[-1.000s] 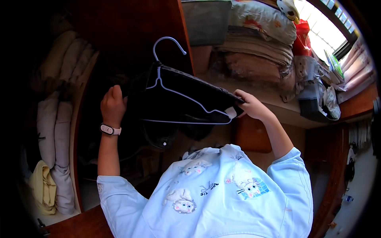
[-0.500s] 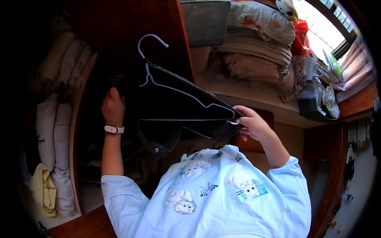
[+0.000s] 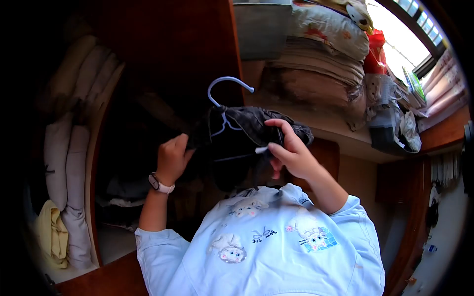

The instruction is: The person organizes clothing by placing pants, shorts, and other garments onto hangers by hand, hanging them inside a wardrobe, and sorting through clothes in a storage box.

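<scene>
A black denim garment [image 3: 254, 121] hangs in front of my chest, gathered around a pale lilac hanger [image 3: 224, 81]. The hanger's hook rises above the cloth, and most of its frame is hidden inside the garment. My left hand [image 3: 172, 159] is closed on the garment's left edge, its fingertips lost against the dark cloth. On the other side my right hand [image 3: 292, 152] holds the garment, with the index finger lying over the top of the fabric and the thumb underneath. A small white piece [image 3: 261, 149] shows by that thumb, perhaps the hanger's end.
An open wooden wardrobe stands ahead, its reddish-brown panel [image 3: 168, 29] upright. Rolled light clothes [image 3: 57, 163] and a yellow cloth [image 3: 53, 232] fill shelves at left. Folded bedding [image 3: 321, 59] lies upper right, beside a grey bin [image 3: 387, 128] and a red bag [image 3: 375, 52].
My left hand has moved right and down onto the garment. My right hand has shifted left. The hanger's hook has moved right and lower, and the garment is now folded over the hanger.
</scene>
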Demonstrator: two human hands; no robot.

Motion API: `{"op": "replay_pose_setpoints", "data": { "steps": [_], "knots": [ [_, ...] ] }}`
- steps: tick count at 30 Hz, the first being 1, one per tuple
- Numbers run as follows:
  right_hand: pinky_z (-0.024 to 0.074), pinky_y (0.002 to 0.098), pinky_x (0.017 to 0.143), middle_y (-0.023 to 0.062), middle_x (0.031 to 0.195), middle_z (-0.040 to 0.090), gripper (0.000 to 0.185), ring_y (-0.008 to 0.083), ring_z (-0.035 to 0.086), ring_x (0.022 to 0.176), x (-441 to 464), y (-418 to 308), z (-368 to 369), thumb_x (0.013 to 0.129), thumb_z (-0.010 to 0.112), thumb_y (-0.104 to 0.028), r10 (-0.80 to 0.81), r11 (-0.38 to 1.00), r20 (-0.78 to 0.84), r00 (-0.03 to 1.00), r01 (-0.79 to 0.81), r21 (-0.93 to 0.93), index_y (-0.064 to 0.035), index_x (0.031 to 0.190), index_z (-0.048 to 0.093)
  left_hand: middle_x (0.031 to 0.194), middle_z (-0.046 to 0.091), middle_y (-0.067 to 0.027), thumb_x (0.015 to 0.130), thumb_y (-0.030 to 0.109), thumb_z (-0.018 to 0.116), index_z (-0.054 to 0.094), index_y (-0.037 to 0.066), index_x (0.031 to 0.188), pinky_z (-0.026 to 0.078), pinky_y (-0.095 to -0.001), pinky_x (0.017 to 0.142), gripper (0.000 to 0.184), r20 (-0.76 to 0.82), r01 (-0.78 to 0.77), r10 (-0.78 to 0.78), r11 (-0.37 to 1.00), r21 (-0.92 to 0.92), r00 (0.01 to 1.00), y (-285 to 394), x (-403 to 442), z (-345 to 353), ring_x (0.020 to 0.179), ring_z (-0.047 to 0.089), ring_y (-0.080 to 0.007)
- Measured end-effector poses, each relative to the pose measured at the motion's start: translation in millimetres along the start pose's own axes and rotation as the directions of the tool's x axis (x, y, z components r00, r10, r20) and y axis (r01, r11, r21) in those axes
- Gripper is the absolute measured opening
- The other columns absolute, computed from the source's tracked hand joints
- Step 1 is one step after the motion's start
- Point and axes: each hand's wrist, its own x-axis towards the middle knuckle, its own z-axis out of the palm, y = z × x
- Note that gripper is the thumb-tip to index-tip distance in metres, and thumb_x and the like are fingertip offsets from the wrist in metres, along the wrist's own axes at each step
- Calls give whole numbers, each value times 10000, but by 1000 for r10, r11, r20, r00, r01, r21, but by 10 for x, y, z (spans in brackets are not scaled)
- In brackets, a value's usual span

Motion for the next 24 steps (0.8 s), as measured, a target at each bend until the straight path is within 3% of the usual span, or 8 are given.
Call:
{"op": "replay_pose_setpoints", "data": {
  "steps": [3,5,7,9,11,14,19,24],
  "knots": [
    [431,217,441,-22,549,459,504,84,500,457,-137,-310,-446,762,622,-133,-34,918,146,989,89,-387,-50,1213,412,666,538,-166,666,101,692,516,-12,813,427,-366,528,255,121,119,-93,965,-235,988,115,-253,-156,607,551,-324],
    [420,214,482,-13,621,513,558,67,526,553,-86,-274,-672,667,719,-206,-415,673,-1,910,306,-674,-45,1155,500,628,505,-182,716,146,674,507,-24,715,386,-349,496,238,300,327,-198,812,-483,933,171,-439,-143,562,516,-324],
    [433,321,765,135,1020,533,668,228,538,908,54,-335,-430,595,769,-279,-517,299,384,765,582,-756,-56,1164,498,605,489,-178,728,165,669,495,-22,665,365,-334,480,262,318,381,-240,765,-520,917,294,-555,-104,538,492,-317],
    [399,358,845,177,1126,485,637,319,495,1009,144,-88,-139,609,767,-295,-393,458,435,810,583,-671,-46,1136,510,640,559,-135,759,130,622,591,-5,794,418,-315,535,143,414,346,-71,683,-643,908,527,-477,-165,563,546,-291],
    [455,315,699,154,904,585,434,295,582,808,227,46,-20,678,733,-214,-312,669,439,843,523,-528,-18,1015,542,669,566,-124,729,143,653,617,16,805,427,-320,583,152,451,358,-72,725,-589,889,616,-489,-221,614,551,-274],
    [416,323,523,129,636,545,170,292,548,583,243,93,64,725,678,-111,-228,638,619,751,596,-488,-8,804,568,889,600,-109,653,252,714,583,20,1024,451,-354,738,457,408,294,-8,706,-644,913,758,-553,-332,815,578,-285],
    [411,328,508,130,646,534,288,291,552,594,378,163,180,659,703,-222,-206,713,774,598,633,-300,-17,742,519,946,604,-144,630,150,713,416,13,1219,476,-358,720,674,172,319,-269,792,-521,948,1383,-404,-309,835,604,-299],
    [364,318,477,85,620,504,401,254,484,551,438,-51,407,629,735,-362,-451,503,772,448,842,-195,-34,702,517,762,591,-130,754,195,633,516,14,945,474,-357,570,289,20,436,-466,809,-394,884,1684,-522,-105,644,590,-291]
  ]
}}
